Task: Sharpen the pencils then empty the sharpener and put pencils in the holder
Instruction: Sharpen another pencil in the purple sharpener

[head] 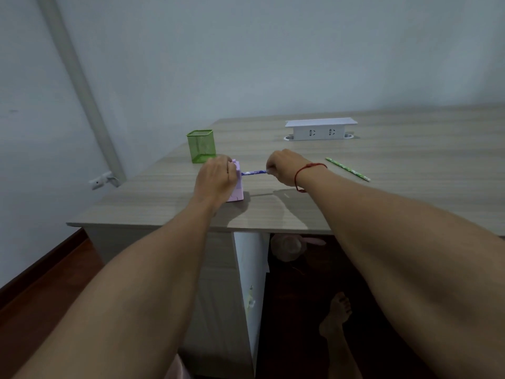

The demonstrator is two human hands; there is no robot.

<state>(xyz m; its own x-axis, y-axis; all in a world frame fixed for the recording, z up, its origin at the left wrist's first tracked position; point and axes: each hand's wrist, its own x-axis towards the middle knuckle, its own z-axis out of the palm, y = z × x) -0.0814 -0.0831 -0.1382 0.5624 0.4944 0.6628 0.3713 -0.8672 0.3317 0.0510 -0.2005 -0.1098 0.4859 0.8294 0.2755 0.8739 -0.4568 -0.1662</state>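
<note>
Blue pencil (254, 172) is held level just above the tabletop (273, 214), one end in the pink sharpener (237, 187), which stands near the tabletop's left edge. The left grip (216, 176) is clamped over the sharpener's top, fingers curled round it. The right grip (284, 166) pinches the pencil's free end. A green mesh holder (201, 146) stands just behind the sharpener. A green pencil (348, 169) lies flat to the right, apart from the right grip.
</note>
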